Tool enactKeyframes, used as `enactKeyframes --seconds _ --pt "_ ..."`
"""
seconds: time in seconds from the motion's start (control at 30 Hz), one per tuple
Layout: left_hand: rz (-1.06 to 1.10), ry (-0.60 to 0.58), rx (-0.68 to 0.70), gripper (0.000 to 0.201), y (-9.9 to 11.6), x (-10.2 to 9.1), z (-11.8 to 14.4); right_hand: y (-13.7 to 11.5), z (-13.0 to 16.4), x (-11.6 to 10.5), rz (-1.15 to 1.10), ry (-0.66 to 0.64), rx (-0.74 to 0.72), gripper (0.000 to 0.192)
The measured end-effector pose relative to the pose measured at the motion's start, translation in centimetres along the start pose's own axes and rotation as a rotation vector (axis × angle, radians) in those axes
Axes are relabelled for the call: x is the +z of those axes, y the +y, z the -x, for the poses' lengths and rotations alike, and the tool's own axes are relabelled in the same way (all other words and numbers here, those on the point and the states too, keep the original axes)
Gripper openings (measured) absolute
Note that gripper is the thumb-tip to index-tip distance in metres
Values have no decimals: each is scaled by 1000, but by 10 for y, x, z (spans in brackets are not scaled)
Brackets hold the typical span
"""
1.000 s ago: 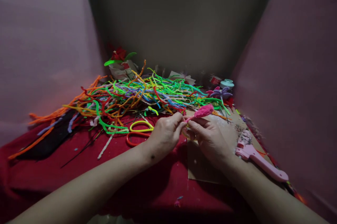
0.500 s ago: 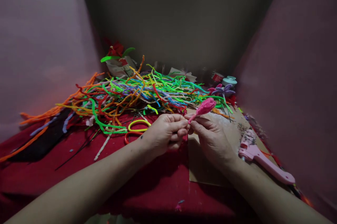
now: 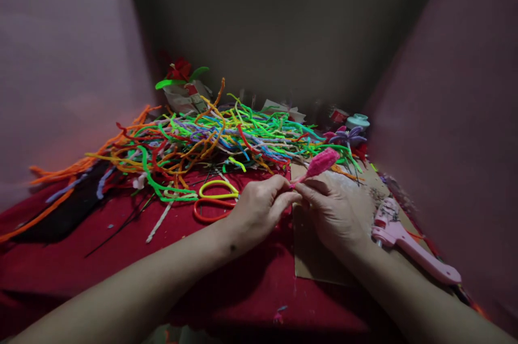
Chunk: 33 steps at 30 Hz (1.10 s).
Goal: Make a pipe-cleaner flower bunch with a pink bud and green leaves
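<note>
Head view: left hand (image 3: 259, 210) and right hand (image 3: 338, 209) meet fingertip to fingertip, both pinching the thin stem of a pink fuzzy bud (image 3: 321, 162), which tilts up and right above the cardboard sheet (image 3: 313, 258). Stem itself is mostly hidden by fingers. Behind: pipe cleaner pile (image 3: 210, 142). Scissors (image 3: 214, 199) partly covered by left hand. Pink glue gun (image 3: 408, 247) right, nozzle hard to make out.

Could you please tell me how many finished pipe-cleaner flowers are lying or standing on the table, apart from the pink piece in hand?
2: a red flower at the back left, a purple flower at the back right. The pile could hide more.
</note>
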<state>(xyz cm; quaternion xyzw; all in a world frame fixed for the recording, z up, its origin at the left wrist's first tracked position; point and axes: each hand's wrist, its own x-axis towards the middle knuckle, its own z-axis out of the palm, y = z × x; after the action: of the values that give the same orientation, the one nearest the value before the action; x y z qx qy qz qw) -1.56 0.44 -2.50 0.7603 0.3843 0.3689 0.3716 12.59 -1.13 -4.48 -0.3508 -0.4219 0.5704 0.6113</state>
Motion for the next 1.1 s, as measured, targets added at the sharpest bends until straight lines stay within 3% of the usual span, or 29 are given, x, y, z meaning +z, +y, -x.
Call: enactKeyframes --seconds 0.07,0.13,0.4,0.53,0.63,0.77,0.83,0.97,1.1 --pt "-129 38 95 17 -4 1 2 0 1 1 18 14 -1 3" --pt "-121 43 76 20 -7 1 1 0 3 1 61 10 -18 5" --pt "503 -123 -234 23 1 -5 -2 -1 4 -3 201 -37 -28 9" --pt "777 -235 -328 21 -4 -7 -1 3 2 -5 94 -63 37 12" --pt "849 -279 -369 20 -6 -9 -1 6 1 -4 19 -92 62 14" --pt "650 -266 -313 25 -1 -10 -1 3 1 0 -1 -75 58 10" --pt "410 -198 -207 27 -1 -8 0 -1 2 1 20 -33 34 5" --pt "-78 -27 76 14 -8 -2 6 -3 2 1 47 37 41 2" --pt "-297 29 221 23 -16 4 11 1 1 -2 75 64 84 5"
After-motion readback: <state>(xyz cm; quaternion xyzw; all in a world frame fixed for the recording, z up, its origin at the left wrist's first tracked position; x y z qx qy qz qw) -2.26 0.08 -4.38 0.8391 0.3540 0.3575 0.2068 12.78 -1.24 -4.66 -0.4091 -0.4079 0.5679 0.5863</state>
